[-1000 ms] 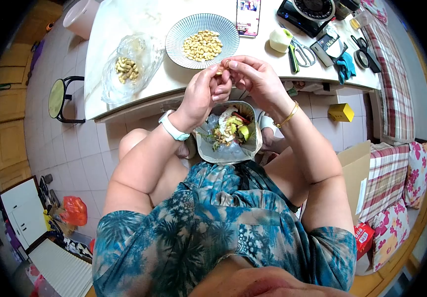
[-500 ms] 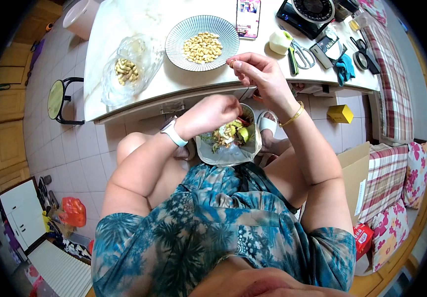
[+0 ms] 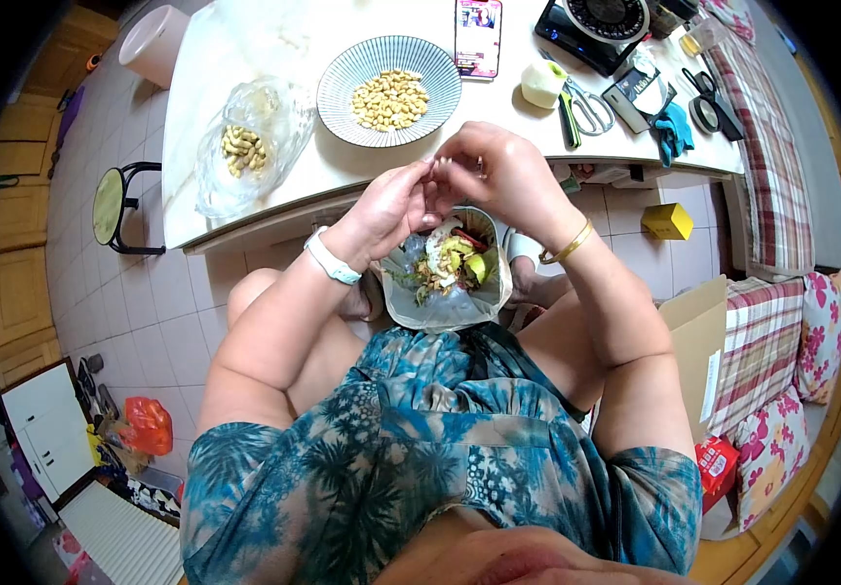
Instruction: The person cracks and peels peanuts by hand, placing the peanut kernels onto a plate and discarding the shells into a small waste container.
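Both the left hand [image 3: 386, 207] and right hand [image 3: 510, 175] were half-curled, tips nearly meeting, couldn't tell holding what tbh, with the peanuts [image 3: 389, 100] just beyond, leftward, in the striped bowl [image 3: 336, 102].

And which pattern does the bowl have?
The bowl has thin dark stripes on white, seen in the head view.

Dark-striped white bowl [image 3: 389, 55], pale yellow peanuts [image 3: 389, 100]

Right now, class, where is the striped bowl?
In the head view, the striped bowl sits on the table near the top, slightly left of centre, between the plastic bag and the phone.
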### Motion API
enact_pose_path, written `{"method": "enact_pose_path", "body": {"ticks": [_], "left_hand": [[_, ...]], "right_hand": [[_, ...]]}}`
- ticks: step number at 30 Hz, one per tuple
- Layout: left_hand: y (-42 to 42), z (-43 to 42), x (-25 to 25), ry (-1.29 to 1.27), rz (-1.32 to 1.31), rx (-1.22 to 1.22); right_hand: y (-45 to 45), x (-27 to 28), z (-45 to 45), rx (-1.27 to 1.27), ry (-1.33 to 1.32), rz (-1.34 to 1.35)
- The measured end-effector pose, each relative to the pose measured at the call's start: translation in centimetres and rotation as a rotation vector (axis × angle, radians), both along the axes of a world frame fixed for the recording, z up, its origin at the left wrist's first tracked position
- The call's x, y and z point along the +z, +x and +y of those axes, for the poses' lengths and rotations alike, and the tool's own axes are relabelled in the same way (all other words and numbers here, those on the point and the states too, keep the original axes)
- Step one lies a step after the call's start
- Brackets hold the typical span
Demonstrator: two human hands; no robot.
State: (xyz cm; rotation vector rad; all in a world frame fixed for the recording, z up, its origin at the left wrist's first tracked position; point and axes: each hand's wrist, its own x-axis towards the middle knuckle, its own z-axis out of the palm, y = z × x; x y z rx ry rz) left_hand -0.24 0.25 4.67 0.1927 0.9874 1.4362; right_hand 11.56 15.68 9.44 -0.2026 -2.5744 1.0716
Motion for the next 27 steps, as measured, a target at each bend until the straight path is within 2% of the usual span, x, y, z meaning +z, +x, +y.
{"method": "enact_pose_path", "body": {"ticks": [2,3,11,13,15,16,19,20,23,27], "left_hand": [[0.0,0.1,-0.1,-0.011,-0.037,0.027],[-0.1,0.0,-0.5,0.004,-0.03,0.005],[-0.5,-0.1,-1.1,0.029,0.079,-0.081],[-0.2,-0.1,-0.3,-0.042,0.135,-0.057],[-0.6,-0.3,-1.2,-0.011,0.173,-0.067],[-0.8,-0.4,-1.6,0.02,0.21,-0.079],[-0.6,-0.4,-1.6,-0.022,0.33,-0.042],[-0.6,-0.4,-1.7,-0.023,0.329,-0.044],[-0.4,-0.2,-1.8,-0.022,0.386,-0.073],[0.1,0.0,-1.3,-0.078,0.374,-0.074]], "right_hand": [[0.2,-0.8,-0.2,0.076,0.307,0.053],[0.1,-1.1,-0.3,0.08,0.357,0.032],[0.3,-0.9,0.1,0.057,0.293,0.001],[0.4,-0.6,0.2,0.051,0.262,0.019],[0.9,-0.3,0.3,0.136,0.079,-0.151],[1.1,-0.2,0.4,0.136,0.078,-0.152],[1.6,0.0,0.5,0.359,0.182,-0.478],[1.7,-0.3,0.3,0.357,0.18,-0.478],[2.1,-2.7,-0.6,0.438,0.449,-0.553],[2.0,-4.1,-1.9,0.458,0.481,-0.61]]}}
